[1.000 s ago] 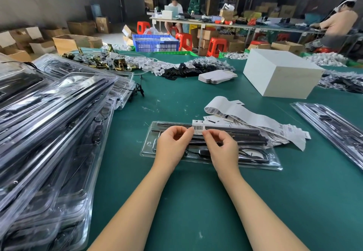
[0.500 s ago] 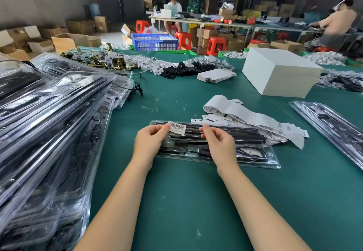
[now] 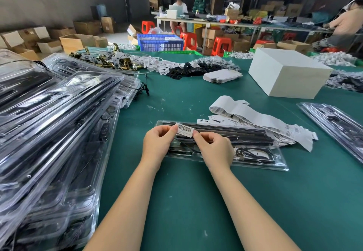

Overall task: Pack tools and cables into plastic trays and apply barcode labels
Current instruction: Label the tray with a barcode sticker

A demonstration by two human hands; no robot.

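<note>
A clear plastic tray [image 3: 261, 162] lies on the green table in front of me, packed with long black tools and a coiled black cable [image 3: 253, 152]. Just above the tray's left half I hold a small white barcode label [image 3: 185, 130]. My left hand [image 3: 158, 147] pinches the label's left end and my right hand [image 3: 215, 149] pinches its right end. Both hands cover the tray's left part.
A tall stack of filled clear trays [image 3: 51, 136] fills the left side. A strip of label backing paper [image 3: 253, 117] lies behind the tray. A white box [image 3: 288, 72] stands at the right rear, more trays [image 3: 334, 125] at the far right. People sit at tables beyond.
One second ago both hands held the label near the tray's middle. It then moved left in the left hand alone. Now both hands pinch its ends.
</note>
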